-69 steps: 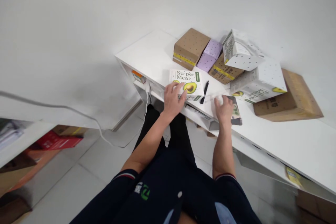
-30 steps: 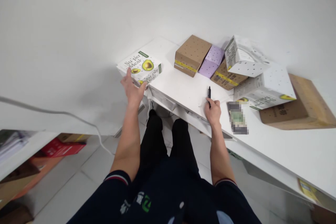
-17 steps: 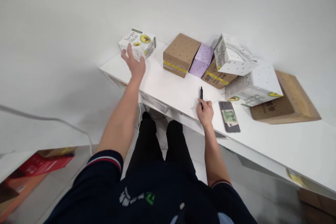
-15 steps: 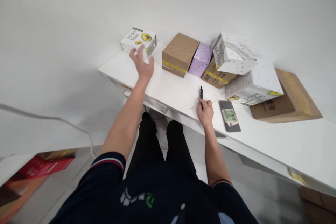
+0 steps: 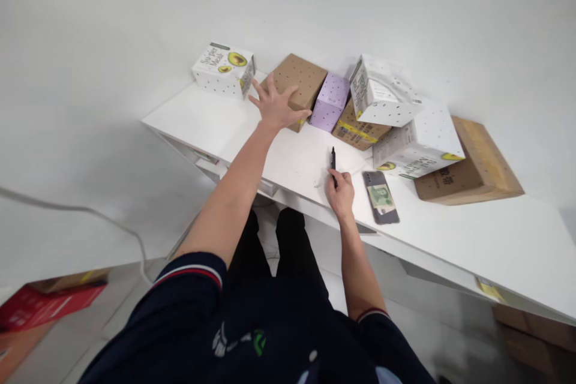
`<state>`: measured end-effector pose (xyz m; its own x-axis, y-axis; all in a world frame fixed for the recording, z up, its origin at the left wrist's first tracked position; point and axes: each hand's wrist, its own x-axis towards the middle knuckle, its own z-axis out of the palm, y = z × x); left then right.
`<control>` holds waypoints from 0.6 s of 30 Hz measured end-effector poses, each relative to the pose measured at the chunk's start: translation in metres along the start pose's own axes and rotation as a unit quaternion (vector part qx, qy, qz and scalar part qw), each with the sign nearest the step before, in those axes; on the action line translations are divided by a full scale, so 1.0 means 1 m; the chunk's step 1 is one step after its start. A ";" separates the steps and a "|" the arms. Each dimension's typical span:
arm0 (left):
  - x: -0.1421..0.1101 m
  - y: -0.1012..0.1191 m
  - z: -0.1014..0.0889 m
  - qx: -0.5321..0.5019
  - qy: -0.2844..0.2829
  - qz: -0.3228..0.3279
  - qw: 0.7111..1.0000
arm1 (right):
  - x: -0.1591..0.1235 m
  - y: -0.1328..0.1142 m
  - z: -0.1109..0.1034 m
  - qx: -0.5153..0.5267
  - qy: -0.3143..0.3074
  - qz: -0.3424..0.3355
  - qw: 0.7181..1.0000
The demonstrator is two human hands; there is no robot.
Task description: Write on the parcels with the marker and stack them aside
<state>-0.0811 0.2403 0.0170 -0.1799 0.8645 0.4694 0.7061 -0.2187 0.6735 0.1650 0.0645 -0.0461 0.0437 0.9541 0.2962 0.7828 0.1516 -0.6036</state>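
Note:
My left hand (image 5: 276, 107) is open, its fingers spread in front of a brown cardboard box (image 5: 300, 77); whether it touches the box I cannot tell. To the left of that hand stands a white box printed with avocados (image 5: 224, 69). Close beside the brown box, on its right, is a lilac box (image 5: 330, 101). My right hand (image 5: 341, 193) rests near the front edge of the white table (image 5: 297, 162), closed around a black marker (image 5: 333, 159) that points away from me. Just right of this hand lies a phone (image 5: 380, 198) with a green banknote on its back.
Further right, a white box (image 5: 387, 93) leans on top of a small brown taped box (image 5: 357, 126) and another white avocado box (image 5: 420, 144). A larger brown carton (image 5: 472, 162) sits behind them. A grey cable (image 5: 94, 213) hangs at the left, above a red box (image 5: 49, 306).
My left hand has moved right, from the white avocado box to the brown box, and its fingers have spread wider. The right hand still holds the marker. The view has shifted slightly.

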 end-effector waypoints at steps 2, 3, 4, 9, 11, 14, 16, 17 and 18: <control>-0.001 -0.004 -0.004 -0.013 0.003 -0.012 1.000 | 0.000 0.001 0.000 0.003 0.001 -0.001 1.000; -0.003 -0.005 -0.007 -0.014 0.003 -0.022 1.000 | 0.000 0.002 0.000 0.003 0.001 -0.001 1.000; -0.006 -0.004 -0.011 -0.010 0.003 -0.033 0.999 | 0.000 0.002 0.001 0.003 0.001 -0.001 1.000; -0.037 0.002 -0.045 0.045 0.001 -0.066 0.997 | 0.001 0.003 0.001 0.010 0.002 -0.003 1.000; -0.060 0.005 -0.061 0.063 0.006 -0.073 0.995 | 0.001 0.003 0.001 0.013 0.004 -0.001 1.000; -0.103 0.012 -0.084 0.087 0.013 -0.081 0.993 | 0.001 0.004 0.001 0.016 0.009 -0.003 1.000; -0.131 0.018 -0.097 0.098 0.007 -0.079 0.992 | 0.001 0.005 0.002 0.015 0.015 -0.003 1.000; -0.143 0.021 -0.102 0.098 0.002 -0.072 0.993 | 0.000 0.005 0.002 0.013 0.018 -0.002 1.000; -0.154 0.023 -0.107 0.092 -0.006 -0.059 0.994 | 0.000 0.006 0.002 0.013 0.023 0.000 1.000</control>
<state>-0.1103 0.0537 0.0213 -0.2615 0.8842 0.3870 0.7948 -0.0302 0.6061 0.1687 0.0661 -0.0510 0.0720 0.9413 0.3298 0.7662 0.1595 -0.6225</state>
